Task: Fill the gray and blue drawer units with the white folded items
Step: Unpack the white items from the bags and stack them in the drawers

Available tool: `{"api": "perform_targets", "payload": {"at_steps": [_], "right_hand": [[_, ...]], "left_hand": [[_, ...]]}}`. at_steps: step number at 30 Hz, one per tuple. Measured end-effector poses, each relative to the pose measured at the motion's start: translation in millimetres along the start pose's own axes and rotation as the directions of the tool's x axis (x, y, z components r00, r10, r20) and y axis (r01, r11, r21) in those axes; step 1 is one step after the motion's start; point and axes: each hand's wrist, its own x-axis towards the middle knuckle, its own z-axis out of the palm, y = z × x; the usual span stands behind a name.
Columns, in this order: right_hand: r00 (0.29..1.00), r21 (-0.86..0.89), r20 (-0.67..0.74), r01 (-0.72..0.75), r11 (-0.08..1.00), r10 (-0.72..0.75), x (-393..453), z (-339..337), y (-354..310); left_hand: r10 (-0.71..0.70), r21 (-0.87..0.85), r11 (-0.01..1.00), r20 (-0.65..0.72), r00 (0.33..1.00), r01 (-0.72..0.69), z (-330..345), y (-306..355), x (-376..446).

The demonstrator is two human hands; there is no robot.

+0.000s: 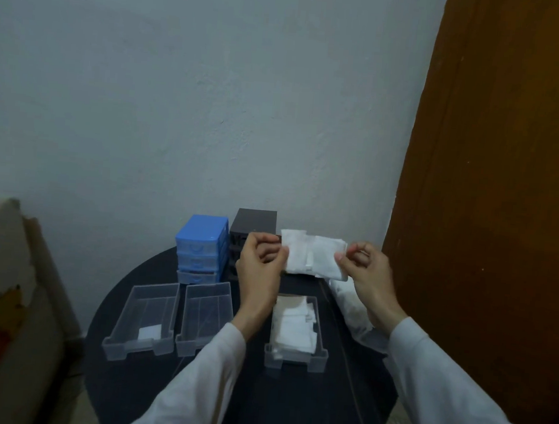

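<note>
Both hands (314, 264) on seemingly unlabelled white sheet (314, 256)

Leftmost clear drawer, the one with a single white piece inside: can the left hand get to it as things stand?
Probably yes, once freed. The left hand pinches the white folded item with the right hand. The leftmost clear drawer lies open-topped on the table, nothing over it.

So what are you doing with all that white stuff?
Both hands, left hand and right hand, hold a white cloth stretched above a round table. Three clear drawers sit out: one full of cloths, one with a single piece, one looks empty. The blue unit and gray unit wait behind.
</note>
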Motion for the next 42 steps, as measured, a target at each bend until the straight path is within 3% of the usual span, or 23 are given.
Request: {"api": "perform_targets", "payload": {"at_steps": [8, 14, 21, 30, 38, 42], "right_hand": [[0.993, -0.109, 0.069, -0.091, 0.990, 0.099, 2.0, 1.5, 19.9], [0.976, -0.279, 0.170, -0.082, 0.957, 0.133, 11.3, 8.9, 38.5], [0.820, -0.516, 0.539, 0.141, 0.845, 0.193, 38.8, 30.9, 53.6], [0.681, -0.553, 0.669, 0.190, 0.811, 0.296, 45.4, 51.1, 69.5], [0.756, -0.523, 0.653, 0.407, 0.749, 0.045, 35.9, 50.6, 83.9], [0.823, -0.574, 0.568, 0.411, 0.708, -0.018, 23.3, 45.6, 73.9]], "left_hand": [[-0.072, 0.204, 0.977, 0.019, 0.997, 0.066, -22.4, -24.6, 6.5], [-0.160, 0.273, 0.956, 0.164, 0.973, 0.111, -34.9, -36.9, 6.6], [-0.181, 0.288, 0.948, 0.141, 0.973, 0.134, -42.3, -43.6, 10.4], [-0.193, 0.304, 0.939, 0.087, 0.977, 0.158, -55.4, -54.5, 20.6], [-0.206, 0.301, 0.937, 0.061, 0.977, 0.179, -59.4, -55.9, 25.5], [-0.201, 0.289, 0.941, 0.065, 0.977, 0.175, -56.6, -55.0, 26.0]]}}
